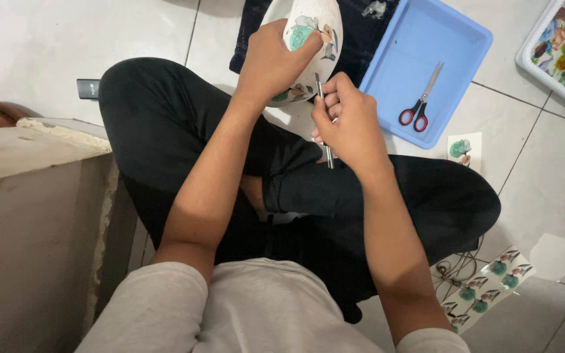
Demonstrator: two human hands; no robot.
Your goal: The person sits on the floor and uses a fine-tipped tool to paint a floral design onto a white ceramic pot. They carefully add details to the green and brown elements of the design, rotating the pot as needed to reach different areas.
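From my feed the left hand (274, 57) grips the white flower-decal bowl (314, 29) above the knee, right hand (348, 121) fingers pinched on a thin metal tool (322, 117); a slip could scratch the decal or drop the bowl onto the tile floor (544, 183).

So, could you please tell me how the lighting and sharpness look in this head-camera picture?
Head view: soft, even light, with only faint shadow on the floor tiles; the left hand, bowl and scissors are sharp; the thin metal tool in the right hand is crisp; no glare; wide-angle stretch at the edges.
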